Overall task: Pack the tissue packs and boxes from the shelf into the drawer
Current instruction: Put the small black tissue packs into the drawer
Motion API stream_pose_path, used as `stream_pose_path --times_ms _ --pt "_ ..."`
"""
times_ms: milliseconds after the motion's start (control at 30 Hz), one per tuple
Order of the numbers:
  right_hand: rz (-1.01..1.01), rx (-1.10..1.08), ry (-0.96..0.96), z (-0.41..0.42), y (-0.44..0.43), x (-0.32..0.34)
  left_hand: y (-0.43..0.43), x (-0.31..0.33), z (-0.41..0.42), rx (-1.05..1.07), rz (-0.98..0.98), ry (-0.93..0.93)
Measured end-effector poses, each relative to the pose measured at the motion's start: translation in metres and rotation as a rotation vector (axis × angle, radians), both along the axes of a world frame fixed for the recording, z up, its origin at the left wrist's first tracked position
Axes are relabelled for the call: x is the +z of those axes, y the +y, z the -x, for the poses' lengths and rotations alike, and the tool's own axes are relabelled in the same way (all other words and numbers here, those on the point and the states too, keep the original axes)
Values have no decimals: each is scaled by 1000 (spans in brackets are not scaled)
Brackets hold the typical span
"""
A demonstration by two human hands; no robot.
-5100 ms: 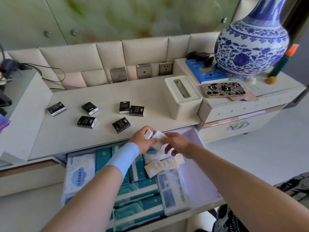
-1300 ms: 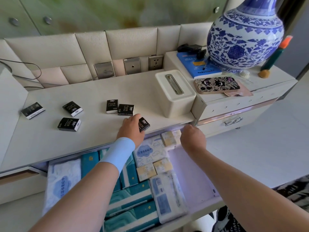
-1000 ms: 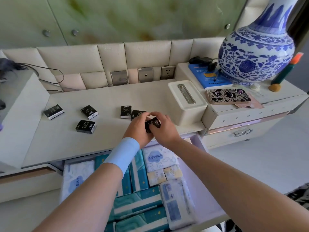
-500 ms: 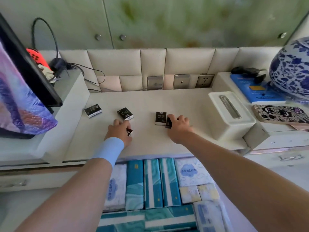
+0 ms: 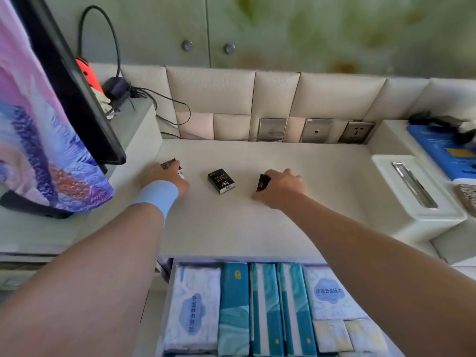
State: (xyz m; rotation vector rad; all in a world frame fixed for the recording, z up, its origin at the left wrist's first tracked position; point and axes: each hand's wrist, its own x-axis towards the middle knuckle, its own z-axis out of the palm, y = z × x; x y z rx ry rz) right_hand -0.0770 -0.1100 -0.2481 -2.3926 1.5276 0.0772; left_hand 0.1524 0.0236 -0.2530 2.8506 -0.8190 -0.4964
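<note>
One small black tissue pack (image 5: pixel 221 181) lies alone on the white shelf (image 5: pixel 322 176), between my two hands. My left hand (image 5: pixel 167 176), with a light blue wristband, is closed over small black packs at the shelf's left end; a pack's edge sticks out at its far side. My right hand (image 5: pixel 282 185) is closed on small black packs, one end showing at its left. Below the shelf's front edge the open drawer (image 5: pixel 168 284) holds white and teal tissue packs (image 5: pixel 265 307) standing side by side, and small yellowish packs at the right.
A white tissue box (image 5: pixel 414 191) with a metal slot stands at the right of the shelf. A screen with a black frame (image 5: pixel 74 94) leans over the left cabinet, cables behind it. Wall sockets (image 5: pixel 356 132) line the back panel. A blue book (image 5: pixel 445 150) lies far right.
My left hand has moved left along the shelf to the far-left pack and closed over it. My right hand has gathered the two middle packs. The view has shifted left and closer.
</note>
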Motion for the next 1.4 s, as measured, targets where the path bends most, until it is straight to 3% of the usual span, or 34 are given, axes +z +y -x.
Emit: stream_pose_path --times_ms 100,233,300,433,567,733,900,1200,1400 --pt "-65 -23 -166 -15 3 -2 -2 0 -5 -64 -2 -54" --pt "123 121 -359 -56 26 8 -7 3 10 -132 -98 -99" --pt "116 224 -283 -83 38 13 -7 3 19 -115 -122 -76" --pt "43 304 48 -119 44 16 4 -10 27 -131 -52 -89" --pt "63 304 87 -119 40 19 14 -18 30 -167 20 -118" --pt "89 354 60 -73 46 9 12 -12 46 -263 67 -24" --pt "82 388 69 11 56 8 12 -12 115 -440 147 60" --pt "38 316 92 188 94 11 35 0 237 -745 132 19" --pt "-17 363 136 236 140 -14 59 -13 287 -799 106 25"
